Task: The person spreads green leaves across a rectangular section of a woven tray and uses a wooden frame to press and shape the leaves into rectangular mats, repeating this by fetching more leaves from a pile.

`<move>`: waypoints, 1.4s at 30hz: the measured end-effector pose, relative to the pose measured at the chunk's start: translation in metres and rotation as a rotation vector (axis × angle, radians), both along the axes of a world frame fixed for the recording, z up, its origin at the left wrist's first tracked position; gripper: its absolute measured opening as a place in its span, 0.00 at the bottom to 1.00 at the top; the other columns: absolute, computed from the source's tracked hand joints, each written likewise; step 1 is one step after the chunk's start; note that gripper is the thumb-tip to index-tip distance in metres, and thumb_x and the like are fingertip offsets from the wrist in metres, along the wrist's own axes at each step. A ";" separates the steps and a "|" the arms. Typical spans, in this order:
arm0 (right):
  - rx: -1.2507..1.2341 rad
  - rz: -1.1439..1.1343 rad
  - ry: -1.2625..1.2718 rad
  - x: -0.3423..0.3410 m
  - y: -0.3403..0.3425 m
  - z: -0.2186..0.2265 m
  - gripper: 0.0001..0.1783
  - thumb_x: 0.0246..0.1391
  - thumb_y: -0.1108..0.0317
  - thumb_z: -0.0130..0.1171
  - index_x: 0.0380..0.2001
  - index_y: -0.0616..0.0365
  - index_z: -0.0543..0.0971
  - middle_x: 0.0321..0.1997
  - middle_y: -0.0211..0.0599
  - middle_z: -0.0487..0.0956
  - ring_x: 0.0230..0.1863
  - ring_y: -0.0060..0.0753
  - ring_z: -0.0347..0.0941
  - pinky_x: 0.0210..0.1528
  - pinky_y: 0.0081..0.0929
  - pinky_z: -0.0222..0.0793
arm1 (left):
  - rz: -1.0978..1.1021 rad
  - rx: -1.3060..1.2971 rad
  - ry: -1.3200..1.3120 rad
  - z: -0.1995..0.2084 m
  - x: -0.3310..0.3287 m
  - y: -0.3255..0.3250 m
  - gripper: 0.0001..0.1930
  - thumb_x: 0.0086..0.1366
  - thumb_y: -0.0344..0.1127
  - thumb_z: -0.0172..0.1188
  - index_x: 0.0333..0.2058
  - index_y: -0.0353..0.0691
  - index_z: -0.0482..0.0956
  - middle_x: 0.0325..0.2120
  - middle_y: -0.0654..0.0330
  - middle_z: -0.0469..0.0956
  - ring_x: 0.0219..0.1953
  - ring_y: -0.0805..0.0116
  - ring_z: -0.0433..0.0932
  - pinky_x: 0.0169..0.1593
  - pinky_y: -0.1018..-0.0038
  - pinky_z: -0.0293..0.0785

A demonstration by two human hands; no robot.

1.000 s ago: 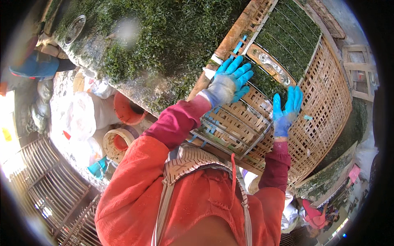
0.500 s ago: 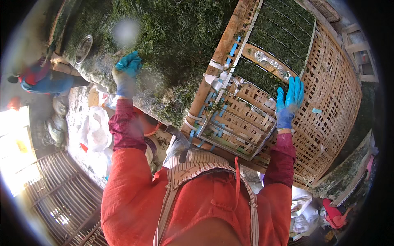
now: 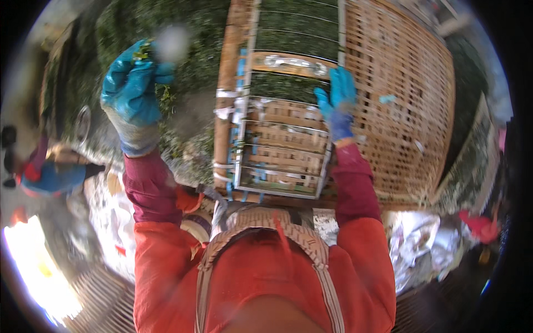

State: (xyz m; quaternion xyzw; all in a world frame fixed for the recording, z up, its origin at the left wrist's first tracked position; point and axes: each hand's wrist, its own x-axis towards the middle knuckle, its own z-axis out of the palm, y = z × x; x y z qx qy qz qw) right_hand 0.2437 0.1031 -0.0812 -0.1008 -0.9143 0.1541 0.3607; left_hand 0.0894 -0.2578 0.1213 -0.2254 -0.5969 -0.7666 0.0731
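My left hand, in a blue glove, is raised over a heap of chopped green leaves. Its fingers are closed, and a small clump of green leaves sticks out at their tips. My right hand, gloved in blue too, lies flat with fingers spread. It rests on the right rail of a metal frame crossed by thin wires, beside the right end of a wooden board with a metal handle. Leaves fill the frame beyond the board and in a strip just on the near side.
Under the frame lies a woven bamboo mat, with a wooden beam along its left. A person in blue and red is at far left; another in red is at far right. Whitish plastic sacks lie at lower right.
My left hand has risen from the leaf heap and come closer, with leaves showing at its fingertips. The view has turned, so the frame looks straighter. My right hand stays by the board's end.
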 end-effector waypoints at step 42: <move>0.088 0.410 -0.122 -0.014 -0.063 0.051 0.21 0.57 0.65 0.64 0.53 0.58 0.83 0.66 0.41 0.76 0.71 0.47 0.67 0.75 0.54 0.60 | 0.403 -0.691 0.251 -0.171 0.028 0.028 0.19 0.67 0.17 0.59 0.56 0.31 0.80 0.58 0.48 0.80 0.54 0.62 0.82 0.56 0.71 0.78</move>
